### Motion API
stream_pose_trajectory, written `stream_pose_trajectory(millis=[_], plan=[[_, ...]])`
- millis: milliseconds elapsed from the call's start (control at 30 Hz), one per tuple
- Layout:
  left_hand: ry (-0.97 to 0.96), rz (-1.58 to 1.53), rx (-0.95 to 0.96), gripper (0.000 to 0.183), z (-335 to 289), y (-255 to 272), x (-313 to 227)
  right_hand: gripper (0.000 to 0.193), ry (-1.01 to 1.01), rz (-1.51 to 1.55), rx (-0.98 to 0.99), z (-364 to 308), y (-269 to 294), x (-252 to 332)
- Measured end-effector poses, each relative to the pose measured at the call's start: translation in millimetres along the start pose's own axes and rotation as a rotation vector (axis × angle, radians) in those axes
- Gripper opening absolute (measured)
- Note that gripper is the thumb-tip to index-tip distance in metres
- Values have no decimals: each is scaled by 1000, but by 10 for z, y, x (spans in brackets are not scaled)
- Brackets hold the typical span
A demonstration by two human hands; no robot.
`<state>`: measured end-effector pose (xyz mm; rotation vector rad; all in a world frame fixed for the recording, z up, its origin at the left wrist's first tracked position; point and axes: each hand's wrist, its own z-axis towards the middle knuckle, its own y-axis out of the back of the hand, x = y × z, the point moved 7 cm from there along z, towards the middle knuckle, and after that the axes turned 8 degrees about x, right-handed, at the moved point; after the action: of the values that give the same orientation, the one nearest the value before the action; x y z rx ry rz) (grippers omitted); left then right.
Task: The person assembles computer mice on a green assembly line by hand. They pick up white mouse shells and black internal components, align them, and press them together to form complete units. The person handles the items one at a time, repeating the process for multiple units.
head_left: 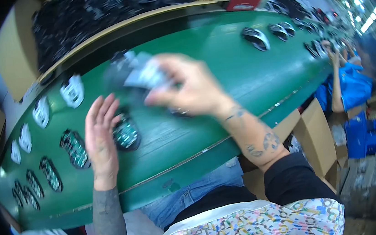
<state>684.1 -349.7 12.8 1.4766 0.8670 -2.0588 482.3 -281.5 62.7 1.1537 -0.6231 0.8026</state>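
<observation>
The right hand (189, 84) pinches a blurred whitish part (148, 76) above the green worktable (216, 36). The left hand (101, 142), fingers loosely spread, hovers between two black-rimmed green circuit boards (77, 150) lying there.

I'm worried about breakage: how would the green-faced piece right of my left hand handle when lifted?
The green-faced piece likely feels stiff, given its board-like face and black rim. That exposed, speckled face may be fragile. Its low, elongated shape probably won't roll.
</observation>
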Motion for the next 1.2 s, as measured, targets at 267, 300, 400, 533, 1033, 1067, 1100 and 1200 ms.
stream_pose_trajectory(millis=[267,300,400,533,1033,1067,1100,1200], plan=[[74,107,-149,34,-11,130,24,65,-916,-921,-167,-312,1001,-1011],[67,106,-154,33,-7,141,19,64,-787,-960,-224,-235,952,-928],[57,96,-181,32,-30,159,6,60,-401,-892,-272,33,595,-558],[71,90,-214,30,-32,218,62,66,-185,-627,24,552,-314,-335],[75,-368,-263,48,-32,415,38,33,161,106,250,1114,-700,312],[103,-410,-278,46,-43,444,32,38,-11,-7,103,1299,-521,149],[97,-390,-280,46,-39,471,22,42,-4,-248,-161,1475,-232,231],[97,-364,-254,45,2,416,51,50,-367,-694,-230,1941,236,-305]])
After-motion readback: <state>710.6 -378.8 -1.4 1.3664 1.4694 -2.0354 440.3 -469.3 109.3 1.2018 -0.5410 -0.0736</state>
